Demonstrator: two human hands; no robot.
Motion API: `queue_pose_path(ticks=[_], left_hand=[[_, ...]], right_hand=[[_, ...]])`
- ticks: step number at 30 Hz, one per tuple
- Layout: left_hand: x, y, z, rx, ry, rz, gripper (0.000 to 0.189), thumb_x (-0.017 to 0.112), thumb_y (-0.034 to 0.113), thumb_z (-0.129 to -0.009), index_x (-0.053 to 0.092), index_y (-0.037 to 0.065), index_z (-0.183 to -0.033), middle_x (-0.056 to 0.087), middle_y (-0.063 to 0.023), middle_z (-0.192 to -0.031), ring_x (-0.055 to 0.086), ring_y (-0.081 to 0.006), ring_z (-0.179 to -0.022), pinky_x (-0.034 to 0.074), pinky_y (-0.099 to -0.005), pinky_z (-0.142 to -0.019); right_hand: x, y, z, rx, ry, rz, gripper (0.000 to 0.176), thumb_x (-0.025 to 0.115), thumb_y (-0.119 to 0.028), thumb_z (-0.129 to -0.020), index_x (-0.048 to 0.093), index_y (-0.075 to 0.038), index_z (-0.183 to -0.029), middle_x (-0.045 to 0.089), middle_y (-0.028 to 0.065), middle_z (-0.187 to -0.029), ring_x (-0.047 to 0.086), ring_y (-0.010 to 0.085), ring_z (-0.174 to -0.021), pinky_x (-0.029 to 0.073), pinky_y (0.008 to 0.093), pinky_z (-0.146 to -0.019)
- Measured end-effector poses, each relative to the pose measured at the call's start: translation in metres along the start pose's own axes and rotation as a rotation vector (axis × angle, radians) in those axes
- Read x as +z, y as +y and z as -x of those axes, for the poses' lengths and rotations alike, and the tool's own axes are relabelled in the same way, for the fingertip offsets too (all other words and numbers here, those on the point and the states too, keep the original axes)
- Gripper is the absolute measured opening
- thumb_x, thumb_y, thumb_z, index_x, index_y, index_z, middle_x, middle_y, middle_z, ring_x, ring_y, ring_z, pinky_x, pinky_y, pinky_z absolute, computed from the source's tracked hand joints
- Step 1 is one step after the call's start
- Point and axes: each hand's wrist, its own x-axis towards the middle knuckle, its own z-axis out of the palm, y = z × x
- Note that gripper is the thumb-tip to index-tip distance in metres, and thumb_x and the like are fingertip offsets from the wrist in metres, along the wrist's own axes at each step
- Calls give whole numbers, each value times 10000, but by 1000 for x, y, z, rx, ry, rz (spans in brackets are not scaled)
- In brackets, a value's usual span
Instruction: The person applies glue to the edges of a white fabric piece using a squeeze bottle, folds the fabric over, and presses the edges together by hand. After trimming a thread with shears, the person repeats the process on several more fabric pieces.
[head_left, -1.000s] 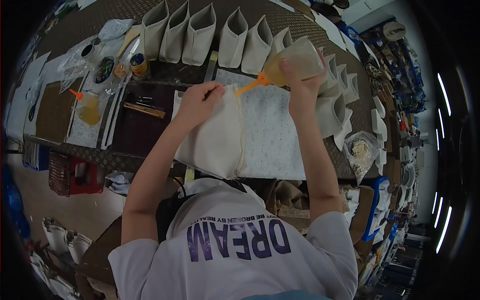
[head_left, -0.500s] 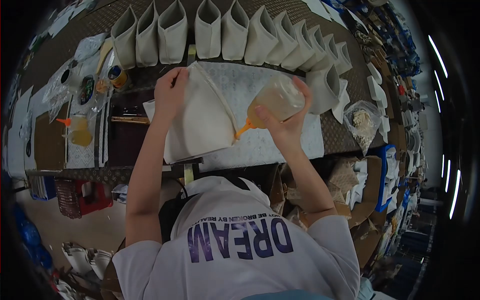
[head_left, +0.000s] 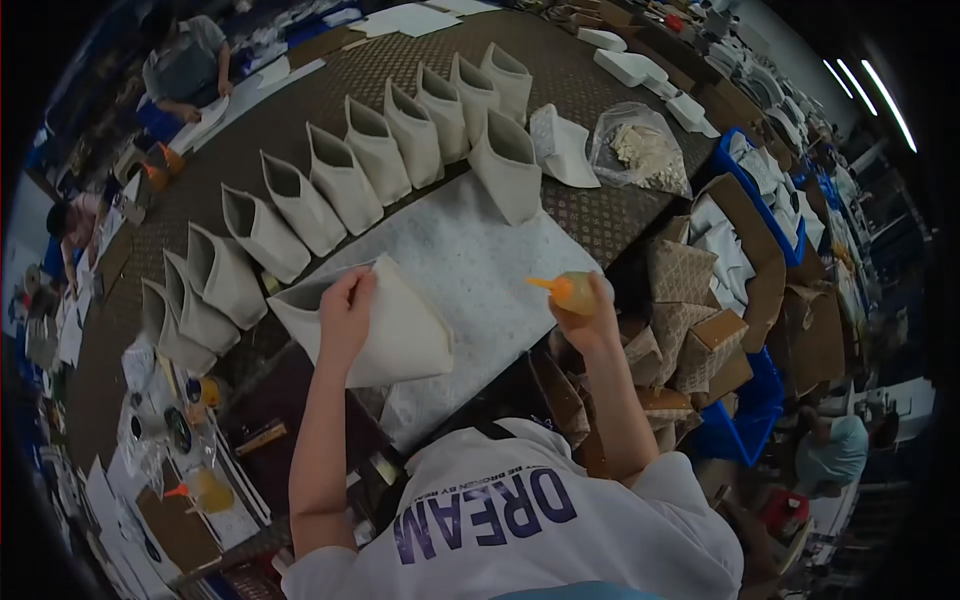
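My left hand (head_left: 346, 308) pinches the upper edge of an off-white, pouch-like piece (head_left: 405, 325) with an open mouth at its left end. The piece is tilted over a pale sheet (head_left: 490, 290) on the table. In my right hand (head_left: 590, 325) is a squeeze bottle (head_left: 575, 292) of yellowish liquid, its orange nozzle pointing left. The nozzle tip is apart from the pouch. Beyond both hands, several similar pouches (head_left: 345, 180) stand upright in a curved row, and one more pouch (head_left: 507, 165) stands on the sheet's far corner.
A clear bag of pale scraps (head_left: 640, 150) lies at the far right. Cartons (head_left: 690, 340) and a blue crate (head_left: 745, 410) are beside my right arm. A second squeeze bottle (head_left: 212, 492) stands at lower left. Co-workers (head_left: 188, 65) sit farther off.
The bottle's nozzle has left the pouch's right edge; my right hand has drawn it away to the right and turned it. My left hand still holds the pouch. The camera view has rotated.
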Motion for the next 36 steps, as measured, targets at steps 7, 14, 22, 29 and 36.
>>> queue_pose_path(ticks=[7,14,22,29,36], left_hand=[[106,43,-104,654,28,-276,179,586,148,-885,661,13,-978,663,-105,-837,607,-259,-742,467,-313,-670],[216,-19,-132,457,-56,-231,276,625,211,-853,648,58,-1082,562,-163,-1161,550,-312,-1043,417,-352,-928],[223,5,-180,-641,-449,-75,734,525,21,-772,258,100,-1452,486,-235,-1254,598,-295,-966,505,-390,-782],[224,-14,-223,-454,-387,73,796,462,-43,-761,143,99,-1477,523,-192,-1205,630,-258,-860,539,-361,-692],[234,3,-273,419,-89,-792,355,539,138,-864,518,51,-1208,529,-207,-1122,508,-365,-1071,417,-434,-901]], right_hand=[[-116,-110,-37,-184,238,-399,520,635,-414,-858,468,-47,-1186,528,122,-1107,559,281,-954,514,386,-816],[-179,-145,-76,-147,353,-589,505,576,-413,-900,440,-66,-1240,475,111,-1161,534,258,-999,495,374,-853],[-179,-143,-118,-31,297,-602,428,610,-385,-882,513,-59,-1142,525,87,-1117,540,244,-1010,485,369,-871],[-155,-143,-132,36,323,-573,445,646,-388,-855,513,-66,-1131,528,96,-1126,537,256,-1006,480,385,-860],[-163,-139,-139,19,322,-531,532,655,-411,-847,454,-61,-1193,491,115,-1167,529,280,-1029,489,421,-857]])
